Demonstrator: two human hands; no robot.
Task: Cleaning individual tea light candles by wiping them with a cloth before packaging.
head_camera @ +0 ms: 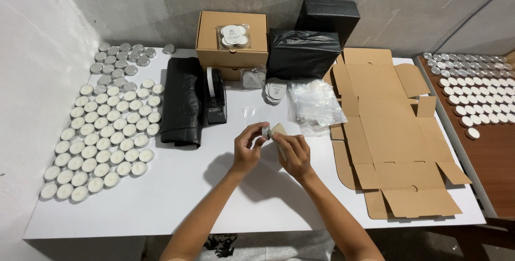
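"So what did the hands have?"

"The left hand [248,144] pinched a little candle [265,131]. The right hand [294,151] was closed on a small clear bag [279,130], above the white table [177,196]."

"What could have gone wrong?"

"The candle might have slipped and dropped if the bag's mouth stayed shut."

fingers [256,134] hide most of the small tealight [265,131].

Matt brown cardboard flat box [394,132], glossy black plastic bag [183,100], smooth white table [177,196]
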